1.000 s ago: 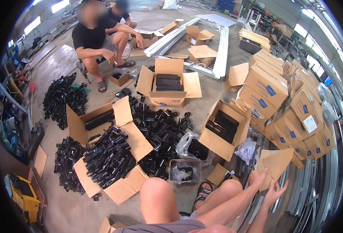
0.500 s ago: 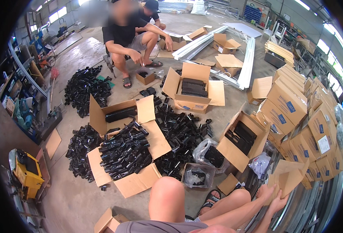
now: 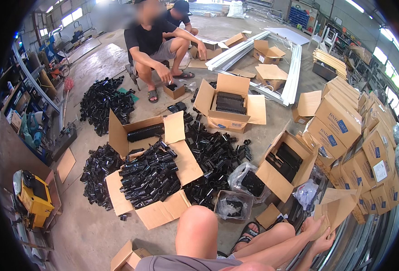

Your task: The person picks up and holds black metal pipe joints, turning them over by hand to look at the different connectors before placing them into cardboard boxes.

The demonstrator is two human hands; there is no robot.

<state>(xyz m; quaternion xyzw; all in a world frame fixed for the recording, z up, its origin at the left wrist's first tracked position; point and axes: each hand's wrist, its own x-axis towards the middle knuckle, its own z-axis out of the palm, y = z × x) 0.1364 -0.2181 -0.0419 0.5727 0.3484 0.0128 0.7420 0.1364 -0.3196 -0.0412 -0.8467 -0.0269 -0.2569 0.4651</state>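
At the lower right, both my arms reach out to a small brown cardboard box (image 3: 337,210) with its flaps standing up. My left hand (image 3: 313,224) is closed on its near edge. Just below, my right hand (image 3: 323,241) grips the same box, thumb along the cardboard. What is inside the box cannot be made out. Left of it sits an open carton (image 3: 271,174) holding black parts. Two small plastic-lined boxes, one nearer (image 3: 222,212) and one farther (image 3: 242,180), stand beyond my feet.
A large open carton (image 3: 190,165) spills black parts amid heaps of black parts (image 3: 102,169). Another open carton (image 3: 229,124) holds rows of them. Stacked closed cartons (image 3: 335,122) and metal bars (image 3: 344,248) line the right. Opposite, a co-worker (image 3: 147,43) squats by a small box (image 3: 174,92).
The whole view has shifted a little, so everything sits slightly farther right in the picture. Both my hands keep their hold on the cardboard box.
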